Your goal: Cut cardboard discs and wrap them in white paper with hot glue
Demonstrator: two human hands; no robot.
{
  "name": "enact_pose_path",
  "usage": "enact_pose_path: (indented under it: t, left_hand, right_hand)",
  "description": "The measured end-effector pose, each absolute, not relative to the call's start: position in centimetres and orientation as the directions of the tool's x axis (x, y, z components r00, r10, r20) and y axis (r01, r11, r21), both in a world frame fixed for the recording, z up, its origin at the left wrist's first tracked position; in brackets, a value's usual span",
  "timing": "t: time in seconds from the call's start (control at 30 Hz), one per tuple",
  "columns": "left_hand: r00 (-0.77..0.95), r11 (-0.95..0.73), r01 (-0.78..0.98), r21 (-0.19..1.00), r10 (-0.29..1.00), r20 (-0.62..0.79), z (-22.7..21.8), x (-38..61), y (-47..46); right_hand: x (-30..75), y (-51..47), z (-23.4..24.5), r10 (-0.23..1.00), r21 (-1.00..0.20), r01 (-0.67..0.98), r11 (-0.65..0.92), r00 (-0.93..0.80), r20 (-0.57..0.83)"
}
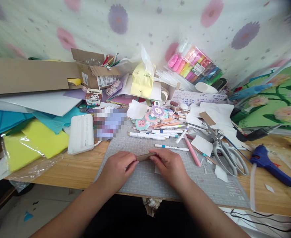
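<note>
Between my two hands is a narrow brown piece of cardboard point(144, 157), held just above the grey cutting mat point(135, 185). My left hand point(119, 170) pinches its left end, and my right hand point(169, 166) grips its right end with thumb and fingers. A white marker with a blue band point(171, 147) lies on the mat just beyond my right hand. To the right of it rests a pink stick-like piece point(192, 152). Part of a pale scrap shows beneath the right fingers.
Grey scissors point(222, 148) and a blue glue gun point(274, 165) lie at the right. Several markers point(150, 135) and paper cut-outs point(157, 112) are piled behind the mat. A white power bank-like box point(81, 134) and yellow sheets point(46, 138) are at the left.
</note>
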State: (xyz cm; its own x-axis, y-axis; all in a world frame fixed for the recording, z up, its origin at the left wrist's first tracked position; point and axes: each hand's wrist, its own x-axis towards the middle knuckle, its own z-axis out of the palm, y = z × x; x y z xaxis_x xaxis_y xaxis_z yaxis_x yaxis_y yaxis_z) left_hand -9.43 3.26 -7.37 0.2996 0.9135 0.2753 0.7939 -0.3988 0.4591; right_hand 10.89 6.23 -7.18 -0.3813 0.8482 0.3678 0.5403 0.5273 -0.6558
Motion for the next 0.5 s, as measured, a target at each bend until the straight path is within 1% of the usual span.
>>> enact_pose_path:
  t: [0.1,0.2,0.27,0.3,0.33,0.37,0.4,0.43,0.47,0.5]
  left_hand:
    - [0.317,-0.42,0.792,0.443,0.903,0.289,-7.3,-9.4,3.3]
    - [0.308,-0.438,0.766,0.471,0.893,0.329,-7.0,-9.3,3.1]
    - [0.227,-0.416,0.719,0.557,0.898,0.377,-6.4,-9.3,2.8]
    - [0.149,-0.373,0.676,0.635,0.914,0.378,-6.0,-9.3,2.6]
    - [0.056,-0.304,0.603,0.737,0.938,0.341,-5.6,-9.2,2.5]
    - [-0.026,-0.209,0.487,0.848,0.967,0.254,-5.2,-9.1,2.3]
    - [-0.069,-0.092,0.325,0.941,0.99,0.12,-4.7,-8.9,2.1]
    - [-0.053,0.04,0.138,0.99,0.998,-0.033,-4.3,-8.7,1.9]
    - [0.021,0.171,-0.038,0.985,0.985,-0.17,-4.0,-8.3,1.6]
    - [0.126,0.285,-0.173,0.943,0.956,-0.266,-3.7,-7.9,1.4]
  right_hand:
    - [11.0,6.3,-7.2,0.825,-0.63,0.535,0.563,-0.404,0.394]
    - [11.2,6.1,-7.1,0.757,-0.562,0.508,0.653,-0.44,0.482]
    - [11.6,5.7,-6.7,0.66,-0.476,0.459,0.75,-0.464,0.592]
    - [11.9,5.4,-6.4,0.596,-0.418,0.432,0.799,-0.472,0.649]
    - [12.1,5.1,-6.0,0.519,-0.344,0.408,0.846,-0.483,0.705]
    - [12.4,4.7,-5.5,0.441,-0.264,0.389,0.883,-0.491,0.751]
    - [12.7,4.5,-5.0,0.375,-0.192,0.38,0.905,-0.5,0.781]
    - [13.0,4.2,-4.6,0.33,-0.139,0.378,0.915,-0.508,0.796]
    - [13.2,4.0,-4.2,0.299,-0.1,0.378,0.92,-0.515,0.803]
    - [13.5,3.8,-3.9,0.274,-0.07,0.377,0.924,-0.521,0.809]
